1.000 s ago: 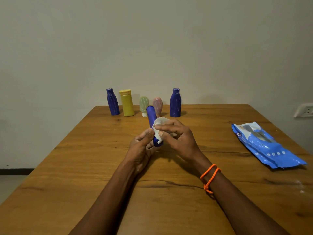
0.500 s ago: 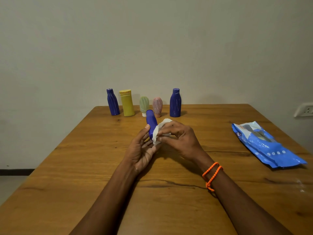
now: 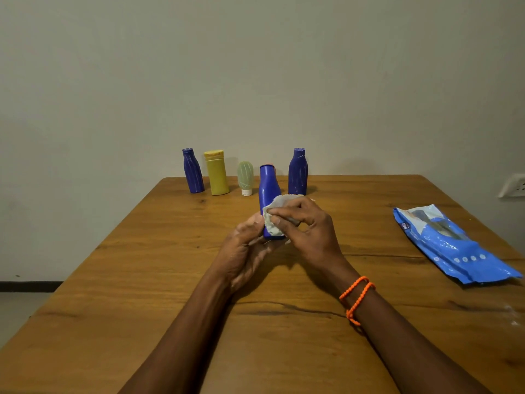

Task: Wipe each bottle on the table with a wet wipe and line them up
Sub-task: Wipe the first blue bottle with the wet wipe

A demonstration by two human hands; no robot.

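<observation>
Bottle (image 3: pixel 268 186) blue, upright, wet wipe (image 3: pixel 272 214) against side.

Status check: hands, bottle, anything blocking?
Left hand grips blue bottle at base. Right hand pinches wipe against it. Four bottles visible along back edge; path open.

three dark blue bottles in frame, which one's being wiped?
The dark blue plastic bottle in the middle, held off the back row by the left hand while the right hand presses the white wet wipe against it; the other two stand untouched.
</observation>
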